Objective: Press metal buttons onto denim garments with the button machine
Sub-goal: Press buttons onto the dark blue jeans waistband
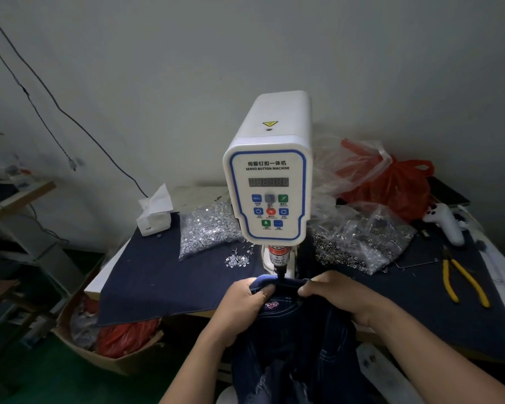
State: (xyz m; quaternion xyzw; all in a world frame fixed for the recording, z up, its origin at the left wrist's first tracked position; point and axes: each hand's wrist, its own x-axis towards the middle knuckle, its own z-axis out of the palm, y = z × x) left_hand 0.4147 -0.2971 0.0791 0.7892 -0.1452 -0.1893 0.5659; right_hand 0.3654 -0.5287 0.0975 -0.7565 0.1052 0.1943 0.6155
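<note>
Waistband (pixel 286 284) of the jeans (pixel 301 345) sits under the button machine (pixel 270 182) punch, my left hand (pixel 242 298) and right hand (pixel 333 293) pinching it taut; I judge alignment done, pressing next.

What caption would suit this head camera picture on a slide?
Both hands, left and right, grip a denim waistband under the servo button machine punch.

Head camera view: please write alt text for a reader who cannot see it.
Both hands, left hand and right hand, grip a denim waistband under the punch of a white servo button machine. Bags of metal buttons and yellow pliers lie on the table.
</note>
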